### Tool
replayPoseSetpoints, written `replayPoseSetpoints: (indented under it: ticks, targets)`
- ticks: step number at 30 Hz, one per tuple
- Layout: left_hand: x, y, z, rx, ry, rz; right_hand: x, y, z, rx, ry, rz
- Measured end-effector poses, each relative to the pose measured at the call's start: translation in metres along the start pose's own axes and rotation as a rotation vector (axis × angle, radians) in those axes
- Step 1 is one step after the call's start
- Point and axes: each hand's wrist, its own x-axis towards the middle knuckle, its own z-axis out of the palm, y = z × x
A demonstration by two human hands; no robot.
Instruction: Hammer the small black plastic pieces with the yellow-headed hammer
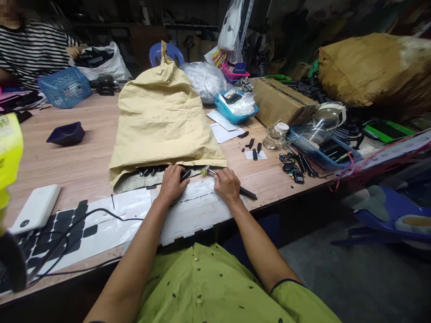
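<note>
My right hand (228,185) is closed around a small hammer (248,193) with a yellowish head, a metal shaft and a black handle. Its head points left toward my other hand. My left hand (173,183) has its fingers curled at the sack's mouth, with a small black part (185,175) at the fingertips. Both hands rest over a white board (195,211) at the table's front edge. Just beyond lies a large pale yellow sack (164,116), its mouth facing me, with several black parts (146,172) showing inside.
Left are a white power bank (38,207), black cables and a sheet of black stickers (69,224). A dark tray (66,133) stands farther back. Right are black pieces (255,153), a glass jar (274,136), and a blue basket (323,146). A person in stripes (37,54) sits far left.
</note>
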Motion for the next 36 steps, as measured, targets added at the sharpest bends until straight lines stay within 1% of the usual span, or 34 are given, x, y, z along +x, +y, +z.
replayPoseSetpoints:
  ticks: [3, 6, 8, 11, 14, 16, 18, 22, 27, 30, 33, 36]
  targets:
    - [-0.003, 0.0, 0.0, 0.026, 0.049, -0.019, 0.0, 0.001, 0.0, -0.002, 0.009, -0.001]
    - [-0.014, 0.007, -0.002, 0.04, 0.097, -0.035, 0.0, 0.001, 0.0, -0.005, 0.018, 0.001]
    - [-0.027, 0.015, -0.002, 0.014, 0.084, -0.015, -0.001, 0.001, -0.001, -0.007, 0.021, 0.002]
    - [-0.046, 0.027, 0.003, -0.066, 0.016, 0.005, -0.001, 0.001, -0.002, -0.012, 0.016, 0.008]
    - [-0.055, 0.034, 0.011, -0.146, -0.009, -0.075, 0.0, 0.002, -0.003, -0.01, -0.005, 0.013]
    - [-0.055, 0.035, 0.016, -0.183, -0.007, -0.135, 0.0, 0.004, -0.007, 0.008, -0.02, 0.01]
    - [-0.053, 0.036, 0.018, -0.205, -0.006, -0.156, -0.002, 0.004, -0.012, 0.042, -0.019, 0.01]
    - [-0.053, 0.04, 0.019, -0.211, 0.021, -0.123, -0.015, 0.001, -0.027, 0.166, 0.02, 0.02]
    - [-0.055, 0.044, 0.02, -0.205, 0.019, -0.12, -0.037, -0.005, -0.043, 0.41, -0.05, 0.034]
    - [-0.055, 0.045, 0.02, -0.204, 0.011, -0.124, -0.045, -0.009, -0.049, 0.521, -0.057, 0.022]
    - [-0.055, 0.047, 0.02, -0.202, 0.005, -0.137, -0.051, -0.013, -0.053, 0.575, -0.039, -0.008]
    - [-0.055, 0.047, 0.02, -0.198, 0.012, -0.139, -0.055, -0.016, -0.053, 0.571, -0.045, -0.032]
